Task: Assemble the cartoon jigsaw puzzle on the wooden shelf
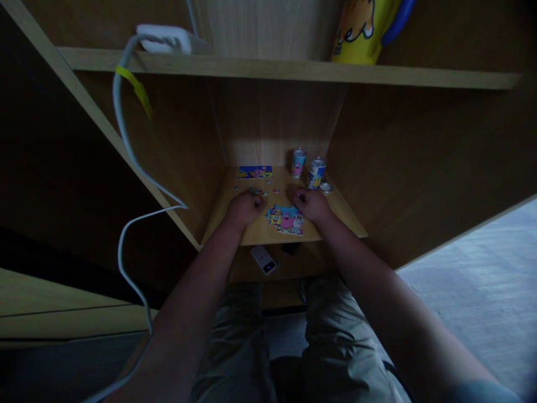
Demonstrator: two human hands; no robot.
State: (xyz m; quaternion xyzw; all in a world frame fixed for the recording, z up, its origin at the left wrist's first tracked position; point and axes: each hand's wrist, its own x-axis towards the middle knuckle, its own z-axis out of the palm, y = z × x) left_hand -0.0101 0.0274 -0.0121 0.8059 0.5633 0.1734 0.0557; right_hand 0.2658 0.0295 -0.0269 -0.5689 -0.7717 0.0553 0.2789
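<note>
My left hand [246,207] rests on the wooden shelf board with its fingers curled in. Anything inside it is hidden. Just beyond it lie several loose jigsaw pieces [260,192], and one more piece [276,191] sits between the hands. On the right, my right hand [311,204] is also closed, thumb toward the fingers; what it may pinch is too small to see. Its knuckles are beside the upper right edge of a partly joined cartoon puzzle [287,219] with an uneven outline, lying flat near the board's front edge.
A picture card [255,172] lies at the back. Two cartoon-printed cans [298,163] [316,173] stand back right, beside a round lid [325,187]. A white device [263,260] lies on a lower level. A pale cable [120,112] hangs at left; a yellow mug [356,33] stands above.
</note>
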